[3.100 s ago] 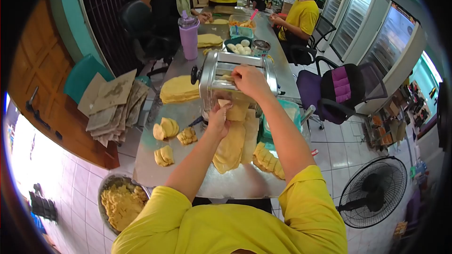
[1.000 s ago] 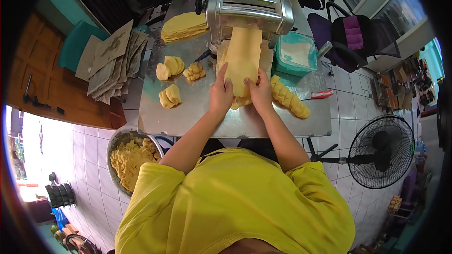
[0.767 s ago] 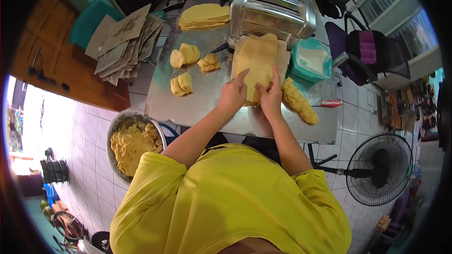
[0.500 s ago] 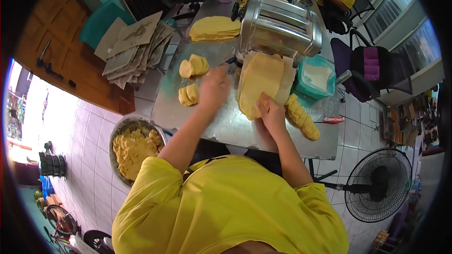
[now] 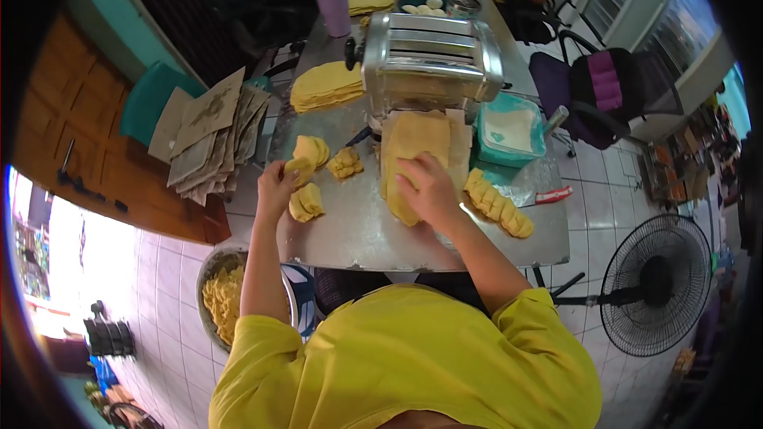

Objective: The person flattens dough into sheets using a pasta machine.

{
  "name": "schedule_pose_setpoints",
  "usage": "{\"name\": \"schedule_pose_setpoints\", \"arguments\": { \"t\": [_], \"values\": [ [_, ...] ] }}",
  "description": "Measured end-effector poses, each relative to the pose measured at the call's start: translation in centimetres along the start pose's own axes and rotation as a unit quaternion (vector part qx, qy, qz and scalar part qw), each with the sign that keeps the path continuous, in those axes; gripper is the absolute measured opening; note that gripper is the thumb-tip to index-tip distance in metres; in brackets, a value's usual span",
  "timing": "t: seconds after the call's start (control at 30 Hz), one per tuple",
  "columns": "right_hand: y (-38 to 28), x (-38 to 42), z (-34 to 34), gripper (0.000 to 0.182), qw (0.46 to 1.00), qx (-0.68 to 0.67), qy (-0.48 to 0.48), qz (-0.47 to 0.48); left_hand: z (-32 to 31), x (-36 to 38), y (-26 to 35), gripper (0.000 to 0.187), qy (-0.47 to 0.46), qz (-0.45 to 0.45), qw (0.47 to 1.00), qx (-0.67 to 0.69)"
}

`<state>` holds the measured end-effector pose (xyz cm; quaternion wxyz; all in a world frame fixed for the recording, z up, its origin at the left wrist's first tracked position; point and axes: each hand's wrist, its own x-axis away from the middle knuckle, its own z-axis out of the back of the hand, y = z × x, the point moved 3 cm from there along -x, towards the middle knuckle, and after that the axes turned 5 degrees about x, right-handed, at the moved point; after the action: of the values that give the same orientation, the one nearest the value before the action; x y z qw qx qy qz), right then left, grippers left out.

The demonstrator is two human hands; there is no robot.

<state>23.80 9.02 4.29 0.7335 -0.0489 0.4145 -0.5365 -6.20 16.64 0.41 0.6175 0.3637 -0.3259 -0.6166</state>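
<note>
Left hand [image 5: 275, 184] closed around small yellow dough lump [image 5: 298, 167], left of centre on steel table [image 5: 358, 230] | right hand [image 5: 425, 188] spread flat on rolled yellow dough sheet [image 5: 413, 143] below chrome pasta roller [image 5: 430, 59] | fingertips hidden | near: cut dough pieces [image 5: 307, 202], teal flour tub [image 5: 510, 131] right.

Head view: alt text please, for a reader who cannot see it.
Seen from above, a person in a yellow shirt rests the right hand on a flattened dough sheet below a steel dough roller machine, while the left hand grips a small dough piece. More dough pieces, stacked sheets and a teal flour tub sit on the metal table.
</note>
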Motion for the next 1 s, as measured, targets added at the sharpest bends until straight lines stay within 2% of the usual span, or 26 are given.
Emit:
{"name": "schedule_pose_setpoints", "arguments": {
  "t": [0.07, 0.1, 0.2, 0.27, 0.3, 0.4, 0.43, 0.47, 0.53, 0.57, 0.6, 0.67, 0.7, 0.77, 0.83, 1.0],
  "values": [
    [-1.3, -1.1, -0.7, 0.027, 0.996, -0.082, -0.025, 0.016, -1.5, 1.4, 3.0, 0.020, 0.010, -0.063, 0.986, 0.154],
    [-1.8, -1.5, -0.9, 0.027, 0.997, -0.079, -0.018, 0.009, -2.7, 1.7, 3.9, 0.016, 0.000, -0.104, 0.984, 0.142],
    [-2.6, -2.5, -0.8, 0.030, 0.987, -0.149, 0.013, 0.053, -5.9, 3.6, 8.6, 0.014, -0.078, -0.113, 0.983, 0.122],
    [-1.7, -2.8, -0.7, 0.028, 0.967, -0.245, -0.073, 0.000, -8.0, 3.9, 10.3, 0.016, -0.106, -0.135, 0.976, 0.131],
    [-1.0, -2.8, -0.2, 0.028, 0.968, -0.243, -0.063, -0.004, -8.9, 4.0, 10.9, 0.017, -0.134, -0.146, 0.968, 0.151],
    [2.2, -1.8, 2.8, 0.023, 0.974, -0.202, -0.087, -0.062, -12.2, 4.4, 12.3, 0.023, -0.176, -0.123, 0.955, 0.206],
    [3.3, -1.7, 4.5, 0.020, 0.971, -0.189, -0.071, -0.126, -12.8, 4.5, 12.3, 0.034, -0.175, -0.176, 0.949, 0.193],
    [4.6, -1.7, 6.1, 0.018, 0.965, -0.178, -0.056, -0.187, -13.4, 4.7, 12.3, 0.034, -0.196, -0.173, 0.946, 0.191],
    [8.9, -2.1, 9.5, 0.018, 0.954, -0.178, -0.034, -0.237, -13.2, 4.7, 12.5, 0.041, -0.171, -0.150, 0.950, 0.212],
    [10.9, -2.4, 11.2, 0.019, 0.966, -0.113, 0.007, -0.231, -13.2, 4.7, 12.0, 0.042, -0.178, -0.111, 0.956, 0.206],
    [12.6, -2.8, 12.6, 0.020, 0.973, -0.049, 0.046, -0.221, -13.1, 4.7, 11.5, 0.042, -0.180, -0.111, 0.957, 0.201],
    [15.7, -4.4, 14.1, 0.019, 0.968, 0.084, 0.065, -0.227, -13.0, 4.5, 10.2, 0.039, -0.167, -0.072, 0.963, 0.200],
    [17.4, -5.2, 13.6, 0.019, 0.968, 0.080, 0.068, -0.228, -13.1, 4.5, 10.0, 0.036, -0.159, -0.071, 0.964, 0.199],
    [20.8, -6.0, 10.5, 0.020, 0.962, 0.188, -0.062, -0.186, -13.4, 4.8, 10.3, 0.036, -0.157, -0.074, 0.962, 0.212],
    [21.5, -6.1, 7.2, 0.020, 0.912, 0.276, -0.259, -0.155, -13.6, 5.0, 10.4, 0.035, -0.155, -0.086, 0.958, 0.225],
    [20.9, -6.5, 6.6, 0.021, 0.903, 0.253, -0.318, -0.138, -13.8, 5.2, 11.2, 0.035, -0.166, -0.074, 0.964, 0.194]
  ]
}}
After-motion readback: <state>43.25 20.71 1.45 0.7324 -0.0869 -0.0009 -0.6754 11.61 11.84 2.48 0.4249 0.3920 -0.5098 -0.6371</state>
